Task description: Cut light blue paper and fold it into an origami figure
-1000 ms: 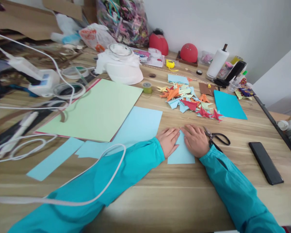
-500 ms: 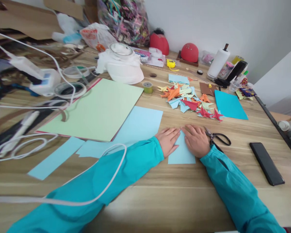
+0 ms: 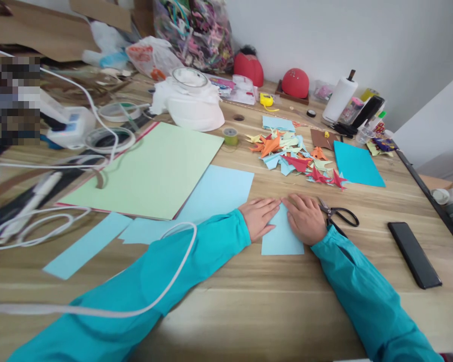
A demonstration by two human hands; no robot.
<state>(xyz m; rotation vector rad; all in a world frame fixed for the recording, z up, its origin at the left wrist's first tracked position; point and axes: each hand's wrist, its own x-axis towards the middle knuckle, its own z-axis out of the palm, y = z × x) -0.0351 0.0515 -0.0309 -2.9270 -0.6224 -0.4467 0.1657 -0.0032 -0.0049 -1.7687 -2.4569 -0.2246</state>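
We see a wood-grained tabletop (image 3: pixel 249 311) with a small light-blue sheet (image 3: pixel 282 241) flat on it. Around that sheet we find folded paper shapes (image 3: pixel 296 164) heaped at twelve o'clock, a turquoise square (image 3: pixel 357 163) between one and two, black-handled scissors (image 3: pixel 329 211) between two and three, a phone (image 3: pixel 414 255) just past three, a blue strip (image 3: pixel 86 245) at nine.

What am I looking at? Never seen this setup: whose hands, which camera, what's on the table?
No robot: these are a person's bare hands, seen by a camera worn on their head, looking forward and down. The left hand and right hand lie on a small light-blue paper sheet; nothing is lifted. Right of them are black-handled metal scissors, then a flat black phone. Beyond the hands sits a pile of multicoloured folded paper shapes; a large pale-green sheet lies leftward on the wood-grain table.
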